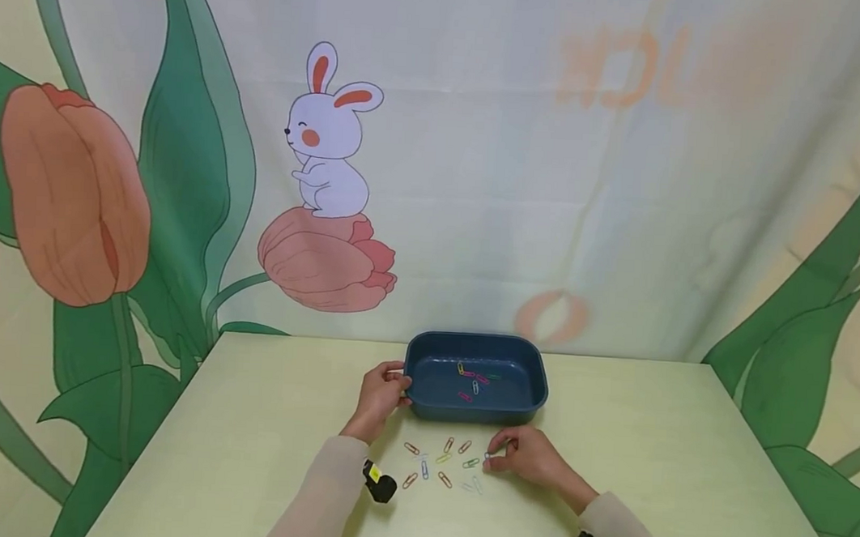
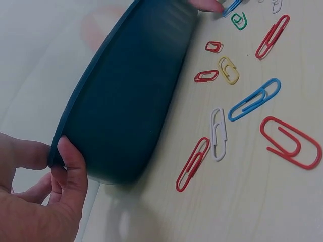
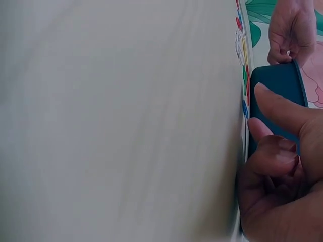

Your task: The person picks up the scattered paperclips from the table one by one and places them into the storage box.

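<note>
A dark blue plastic bin point(image 1: 477, 415) stands at the back of the table. My left hand point(image 1: 378, 400) grips its left rim, thumb on one side of the wall and fingers on the other. Several colored paper clips, a white paper clip point(image 1: 476, 387) among them, lie on the bin's floor. My right hand point(image 1: 533, 456) is low over the table in front of the bin. Its thumb and index finger are parted around a blue paper clip point(image 2: 233, 7), fingertips right at it. A green paper clip point(image 1: 471, 464) lies just left of those fingertips.
More paper clips are scattered before the bin, including a yellow paper clip point(image 2: 228, 70), a white paper clip point(image 2: 218, 134) and a red paper clip point(image 2: 193, 164). A printed curtain point(image 1: 464, 181) hangs behind the table's back edge. The pale tabletop point(image 1: 245, 445) extends to both sides.
</note>
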Available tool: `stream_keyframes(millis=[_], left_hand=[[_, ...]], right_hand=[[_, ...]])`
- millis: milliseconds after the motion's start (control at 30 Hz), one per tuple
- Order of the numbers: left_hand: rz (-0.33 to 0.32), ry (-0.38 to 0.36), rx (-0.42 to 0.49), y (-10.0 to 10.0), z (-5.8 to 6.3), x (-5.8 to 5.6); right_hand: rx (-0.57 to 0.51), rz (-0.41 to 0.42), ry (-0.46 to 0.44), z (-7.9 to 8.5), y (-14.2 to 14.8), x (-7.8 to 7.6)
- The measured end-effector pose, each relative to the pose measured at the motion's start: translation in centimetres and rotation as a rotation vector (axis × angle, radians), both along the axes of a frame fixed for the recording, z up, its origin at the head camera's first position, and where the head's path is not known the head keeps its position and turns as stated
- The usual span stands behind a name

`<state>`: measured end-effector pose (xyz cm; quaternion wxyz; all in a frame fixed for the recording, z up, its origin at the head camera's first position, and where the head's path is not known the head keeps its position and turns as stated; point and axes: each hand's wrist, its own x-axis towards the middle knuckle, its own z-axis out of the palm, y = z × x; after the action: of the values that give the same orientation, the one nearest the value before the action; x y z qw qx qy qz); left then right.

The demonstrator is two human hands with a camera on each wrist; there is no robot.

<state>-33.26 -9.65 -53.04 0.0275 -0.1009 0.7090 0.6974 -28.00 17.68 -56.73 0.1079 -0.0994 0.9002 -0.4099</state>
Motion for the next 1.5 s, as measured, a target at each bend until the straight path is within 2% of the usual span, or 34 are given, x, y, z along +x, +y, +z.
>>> stream_keyframes(millis=[267, 400, 667, 1100, 1267, 1500], left_hand=[[-0.017, 0.013, 0.006, -0.2, 0.0, 0.0], [-0.005, 0.002, 0.008, -0.1, 0.0, 0.0], [0.01, 0.003, -0.001, 0.0, -0.4, 0.3], [0.002, 0.003, 0.001, -0.3, 0.2, -0.1], [0.002, 0.011, -0.001, -0.1, 0.1, -0.1], [0.004, 0.009, -0.003, -0.1, 0.0, 0.1]], right_hand=[[0.0, 0.003, 0.032, -0.1, -0.2, 0.1], [0.0, 0.011, 0.037, 0.0, -0.2, 0.3], [0.021, 0.011, 0.016, 0.0, -0.3, 0.7], [-0.025, 0.037, -0.022, 1.1, -0.2, 0.3], [-0.051, 0.029, -0.01, 2.6, -0.1, 0.8], [-0.141, 0.043, -0.038, 6.0, -0.2, 1.0]])
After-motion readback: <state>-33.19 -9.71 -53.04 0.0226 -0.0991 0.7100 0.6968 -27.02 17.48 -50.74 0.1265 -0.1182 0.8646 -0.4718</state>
